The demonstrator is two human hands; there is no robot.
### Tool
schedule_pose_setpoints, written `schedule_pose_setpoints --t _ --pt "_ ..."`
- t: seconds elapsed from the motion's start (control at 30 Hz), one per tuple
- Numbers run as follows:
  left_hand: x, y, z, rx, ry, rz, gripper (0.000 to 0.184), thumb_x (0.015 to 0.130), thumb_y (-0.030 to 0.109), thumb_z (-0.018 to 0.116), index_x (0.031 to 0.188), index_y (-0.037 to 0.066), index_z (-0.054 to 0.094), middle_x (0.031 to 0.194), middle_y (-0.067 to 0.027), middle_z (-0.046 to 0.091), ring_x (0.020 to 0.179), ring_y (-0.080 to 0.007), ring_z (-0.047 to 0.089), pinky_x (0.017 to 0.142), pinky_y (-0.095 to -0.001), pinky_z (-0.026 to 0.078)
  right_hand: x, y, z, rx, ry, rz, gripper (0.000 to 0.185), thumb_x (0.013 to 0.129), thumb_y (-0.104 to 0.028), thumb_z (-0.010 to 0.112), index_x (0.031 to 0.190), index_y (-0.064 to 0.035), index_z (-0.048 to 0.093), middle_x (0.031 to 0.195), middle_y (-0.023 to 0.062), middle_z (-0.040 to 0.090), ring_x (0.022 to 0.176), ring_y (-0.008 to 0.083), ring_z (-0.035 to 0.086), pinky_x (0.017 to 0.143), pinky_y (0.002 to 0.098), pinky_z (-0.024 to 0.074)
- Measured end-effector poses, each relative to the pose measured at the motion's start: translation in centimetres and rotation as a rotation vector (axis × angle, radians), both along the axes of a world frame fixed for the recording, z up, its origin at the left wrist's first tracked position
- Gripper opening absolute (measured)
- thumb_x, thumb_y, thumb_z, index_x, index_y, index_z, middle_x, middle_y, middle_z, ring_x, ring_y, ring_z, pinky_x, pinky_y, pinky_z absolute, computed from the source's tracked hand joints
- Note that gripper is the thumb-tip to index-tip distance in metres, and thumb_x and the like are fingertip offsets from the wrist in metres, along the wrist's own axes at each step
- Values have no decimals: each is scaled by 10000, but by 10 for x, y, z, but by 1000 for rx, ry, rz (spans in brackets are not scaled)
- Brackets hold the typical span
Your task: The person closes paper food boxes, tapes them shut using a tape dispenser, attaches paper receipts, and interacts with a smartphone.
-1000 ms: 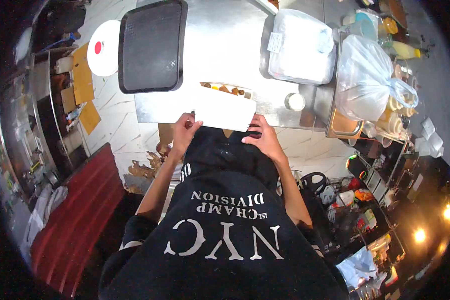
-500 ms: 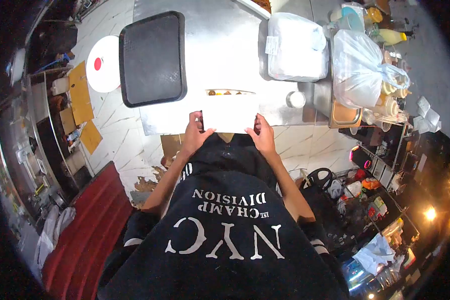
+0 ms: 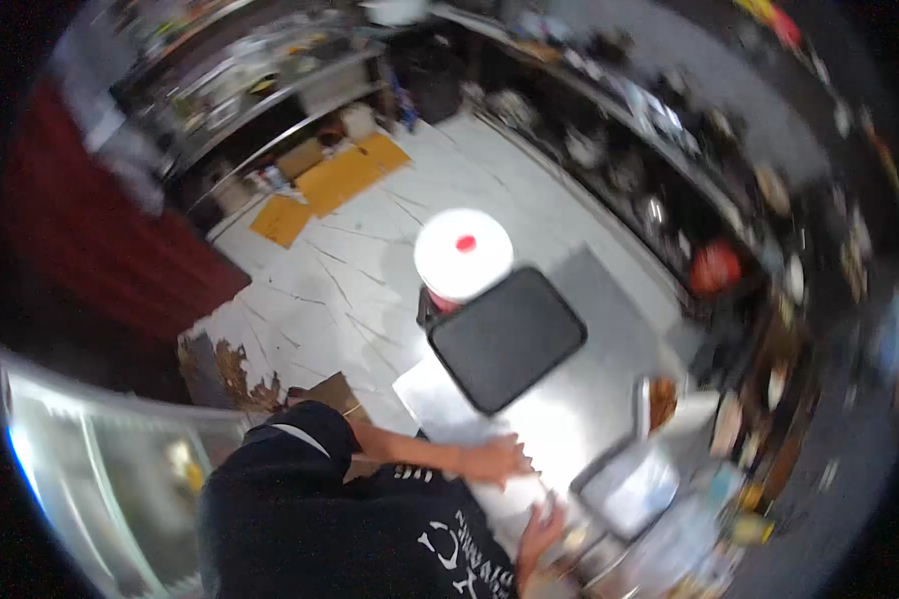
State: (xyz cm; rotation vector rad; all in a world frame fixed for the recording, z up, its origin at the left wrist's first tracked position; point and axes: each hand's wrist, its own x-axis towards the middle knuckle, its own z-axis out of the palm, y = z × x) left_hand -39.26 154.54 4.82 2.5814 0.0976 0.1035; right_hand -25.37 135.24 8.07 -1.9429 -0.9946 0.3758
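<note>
My left hand (image 3: 496, 460) reaches across the steel table, its fingers at one side of a white box (image 3: 515, 502). Opposite it, my right hand (image 3: 539, 531) is curled at the box's other side. Glare washes out the box, and blur softens the fingers of both hands. A thin brownish strip shows at the box's far edge; its contents cannot be made out now. Beyond my left hand lies a black tray (image 3: 509, 339) on the table.
A round white lid with a red centre (image 3: 463, 252) tops a bucket beside the tray. A clear-wrapped stack (image 3: 631, 489) stands right of my hands, with a blurred plastic bag (image 3: 674, 554) nearby. Flattened cardboard (image 3: 342, 182) lies on the tiled floor. A dark red curtain (image 3: 120, 230) hangs left.
The head view has swung strongly left, so the tray and floor now sit near the middle and everything is smeared. My hands stay at the white box.
</note>
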Motion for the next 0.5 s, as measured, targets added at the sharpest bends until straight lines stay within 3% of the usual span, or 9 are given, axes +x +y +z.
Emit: schedule_pose_setpoints --t 0.03,0.07,0.1,0.13,0.17,0.2,0.27,0.4,0.5 --pt "-8 2 19 194 -266 8 1024 659 512 753 1493 127 300 1432 -147 406 1267 -355 400 1041 -553 308 0 2 6 -65 74 79 397 843 -21 664 1221 71 586 1137 205 633 1090 290 577 984 387 420" --pt "-8 2 21 180 -269 -12 1058 633 545 748 1488 108 302 1440 -152 401 1263 -357 404 1035 -551 312 5 -1 5 -76 71 122 414 846 -16 655 1245 63 578 1139 218 631 1087 291 580 984 386 418" --pt "-8 -2 21 159 -268 -48 1094 607 577 742 1482 90 305 1447 -157 396 1259 -360 407 1030 -550 315 13 -13 -34 52 204 46 398 840 -53 672 1219 43 597 1143 226 631 1078 290 584 982 385 420" --pt "-10 -3 22 122 -205 -81 1064 634 564 724 1471 55 307 1434 -171 400 1261 -362 405 1035 -547 314 0 1 42 -633 65 50 540 917 -412 633 1367 -129 534 1176 269 615 1130 337 580 1140 537 141" --pt "-14 -5 22 76 -134 -120 1037 662 550 705 1459 19 310 1421 -184 404 1264 -364 403 1041 -544 312 3 4 54 -517 167 146 527 934 -384 614 1347 -66 537 1126 268 631 1072 345 585 1049 443 360" --pt "-17 -9 20 86 -170 -85 988 684 522 684 1444 5 322 1388 -187 423 1250 -361 413 1035 -532 319 21 -3 27 -603 112 255 466 938 -312 625 1322 -55 558 1146 274 620 1095 380 557 976 422 432" --pt "-21 -15 12 102 -233 -34 892 729 466 641 1413 -23 345 1323 -191 461 1222 -353 434 1024 -509 333 25 0 21 -517 129 270 459 933 -302 628 1311 -50 562 1142 271 621 1091 376 559 975 421 433" --pt "-12 -21 2 164 -294 -10 720 756 401 612 1333 15 423 1080 -135 517 1071 -308 511 935 -448 381 25 12 19 -434 121 257 445 922 -281 636 1290 -40 570 1134 264 623 1083 369 563 971 419 435" --pt "-13 -21 -3 181 -417 -19 717 753 400 645 1319 16 433 1063 -126 520 1053 -294 524 906 -436 385 25 15 14 -420 117 253 434 914 -266 641 1274 -33 575 1128 259 625 1077 364 566 968 418 437"
